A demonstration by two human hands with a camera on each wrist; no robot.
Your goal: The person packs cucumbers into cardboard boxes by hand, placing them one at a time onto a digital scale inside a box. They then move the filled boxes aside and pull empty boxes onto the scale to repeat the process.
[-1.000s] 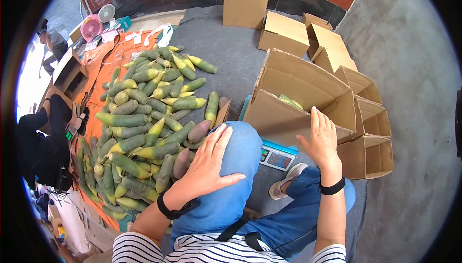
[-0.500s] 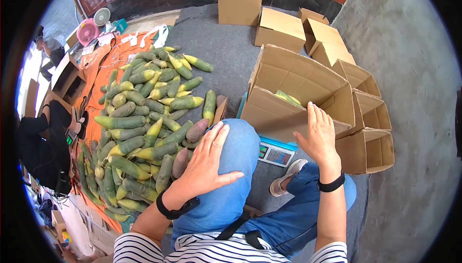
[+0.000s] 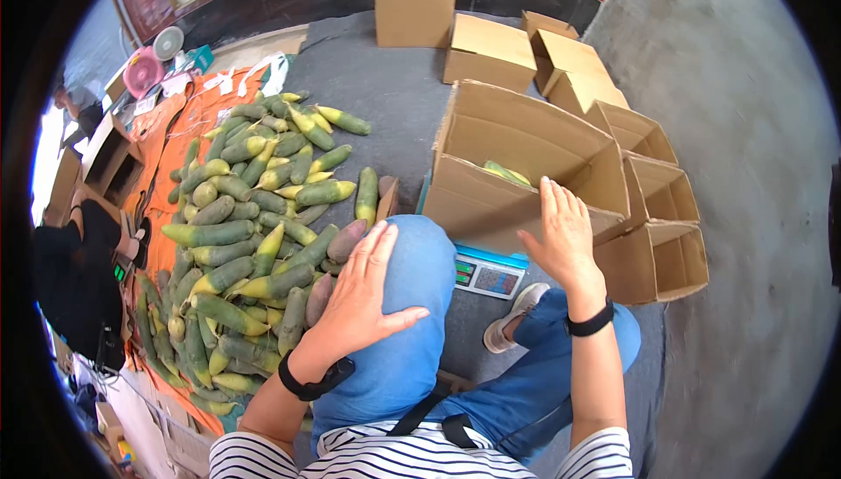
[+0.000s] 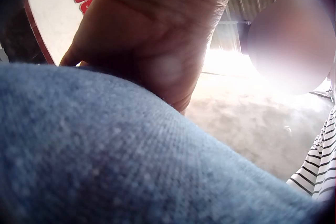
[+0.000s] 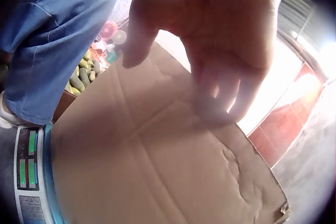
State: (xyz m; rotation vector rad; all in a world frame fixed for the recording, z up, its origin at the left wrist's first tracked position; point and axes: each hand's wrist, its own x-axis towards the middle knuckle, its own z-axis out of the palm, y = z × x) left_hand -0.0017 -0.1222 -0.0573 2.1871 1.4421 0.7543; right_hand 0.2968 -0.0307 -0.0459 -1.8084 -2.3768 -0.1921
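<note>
Since the earlier pictures, we notice that only the view has turned a little. The left bare hand (image 3: pixel 355 304) still rests, fingers extended, on the blue denim knee (image 3: pixel 413 251). The right bare hand (image 3: pixel 565 242) stays released at the near rim of the large brown cardboard box (image 3: pixel 482 205); whether it touches, we cannot tell. This box, with long green-yellow radishes (image 3: pixel 506 173) inside, stands on the blue-white digital scale (image 3: pixel 491 272). We judge the work pauses.
</note>
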